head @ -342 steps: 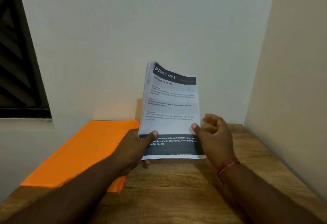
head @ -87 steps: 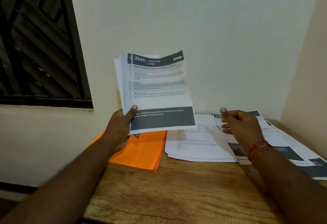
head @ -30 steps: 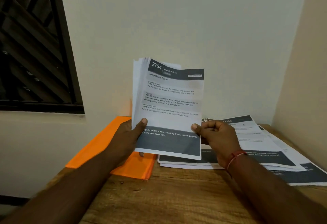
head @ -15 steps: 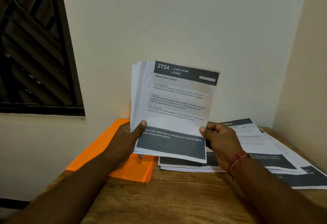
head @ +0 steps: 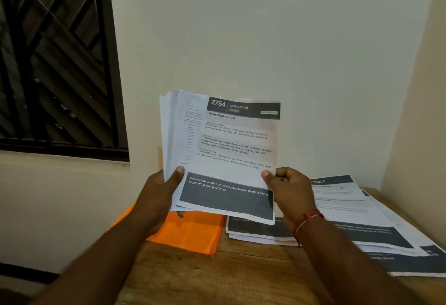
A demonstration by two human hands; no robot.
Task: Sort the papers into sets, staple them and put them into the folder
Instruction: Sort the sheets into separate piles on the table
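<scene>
above the near part of the wooden table (head: 193, 278), a stack of printed papers (head: 172, 136) is held nearly upright, its long axis running up and down. the left hand (head: 158, 193) grips the stack at its lower left corner, thumb pressed on the front and fingers curled behind.

the top sheet (head: 239, 150), headed "2754 living room, deep clean carpet", sits offset to the right of the rest, so the sheets behind show as a fan along its left edge. the right hand (head: 288, 191) pinches this sheet low on its right edge, thumb on the printed face and the other fingers folded behind it.

the sorted papers lie flat on the table, all to the right and below. the nearest pile (head: 260, 232) is just under the sheet's lower right corner. a second pile (head: 342, 198), with a heading ending in "table", is beyond the right wrist. more sheets (head: 410, 256) lie at the far right. the orange folder (head: 193, 230) lies flat beneath the left hand, just beside the nearest pile.

this looks like sorting in hand, with stapling and filing not yet done, and no stapler is in view. the sheet's way off the stack is rightward and down, and the right hand is the nearer to every pile. which pile it belongs on i cannot tell, since most headings are hidden.
</scene>
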